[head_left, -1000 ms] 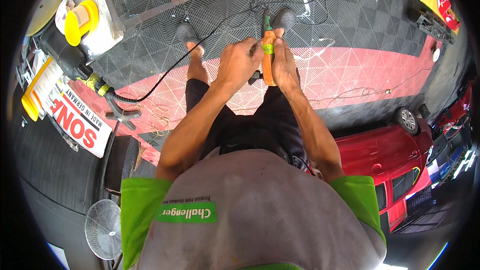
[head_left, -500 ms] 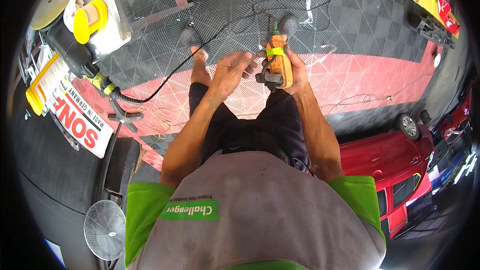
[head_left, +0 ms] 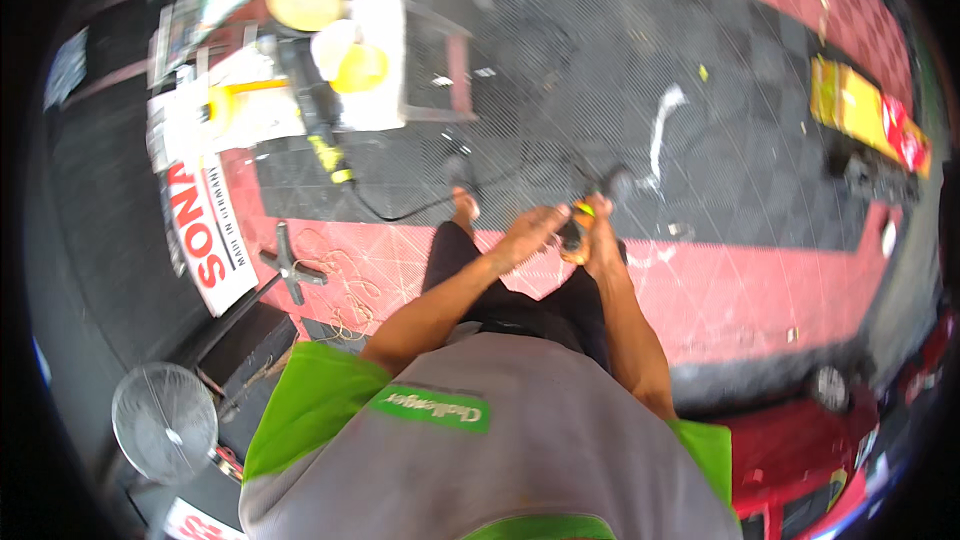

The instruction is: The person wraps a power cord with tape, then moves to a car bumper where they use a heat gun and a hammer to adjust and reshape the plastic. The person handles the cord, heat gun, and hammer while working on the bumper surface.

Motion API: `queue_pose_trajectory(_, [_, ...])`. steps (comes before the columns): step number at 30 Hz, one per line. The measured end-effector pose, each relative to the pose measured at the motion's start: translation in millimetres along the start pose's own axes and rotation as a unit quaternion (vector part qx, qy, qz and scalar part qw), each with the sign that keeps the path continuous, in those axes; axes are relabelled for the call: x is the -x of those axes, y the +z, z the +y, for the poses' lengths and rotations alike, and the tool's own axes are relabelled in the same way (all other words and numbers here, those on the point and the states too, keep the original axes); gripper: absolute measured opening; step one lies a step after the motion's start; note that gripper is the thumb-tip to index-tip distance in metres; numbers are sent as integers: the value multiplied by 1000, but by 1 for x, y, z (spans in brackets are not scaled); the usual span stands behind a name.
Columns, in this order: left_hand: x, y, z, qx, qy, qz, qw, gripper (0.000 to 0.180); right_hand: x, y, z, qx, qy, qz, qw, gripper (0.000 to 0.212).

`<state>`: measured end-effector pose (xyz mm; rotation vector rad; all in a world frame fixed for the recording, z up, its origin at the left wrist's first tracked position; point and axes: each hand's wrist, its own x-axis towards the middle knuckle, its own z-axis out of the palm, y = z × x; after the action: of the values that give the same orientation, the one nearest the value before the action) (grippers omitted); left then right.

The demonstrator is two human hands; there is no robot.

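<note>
My right hand point(head_left: 600, 235) is closed around an orange extension socket point(head_left: 575, 257) wrapped with yellow tape, held low in front of my legs. Beside it is my left hand point(head_left: 528, 235), fingers stretched toward the socket and nothing visible in them; blur hides whether they touch it. A black cable point(head_left: 378, 215) runs from the left toward my feet. It leads to a black polisher point(head_left: 305, 80) with a round tan pad point(head_left: 305, 0), lying on a white-covered surface point(head_left: 385, 45).
A yellow tub point(head_left: 360, 68) stands beside the polisher. A four-armed dark stand base point(head_left: 290, 265) and a round fan point(head_left: 165, 423) are at left. Yellow and red packages point(head_left: 860, 110) lie far right, a red car point(head_left: 800, 445) near right. Tiled floor point(head_left: 560, 50) lies ahead.
The view has swung, so the polisher and its surface sit further into the picture. My left hand has come closer to the socket, which stays in my right hand.
</note>
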<state>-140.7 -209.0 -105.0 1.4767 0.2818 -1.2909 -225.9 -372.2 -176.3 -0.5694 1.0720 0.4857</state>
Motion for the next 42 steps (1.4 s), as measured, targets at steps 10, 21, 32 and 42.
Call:
queue_pose_trajectory(10, [3,74,13,-73,175,78,979,99,14,-24,-55,39,-44,-142,988,83])
queue_pose_trajectory(21, [74,84,-19,-20,160,216,963,69,117,-16,-115,701,-194,-181,662,74])
queue_pose_trajectory(32, [141,67,-108,336,211,230,889,109,185,91,27,789,-159,-195,561,46])
queue_pose_trajectory(42, [191,68,-176,584,206,378,689,69,211,95,133,784,-409,-359,298,51])
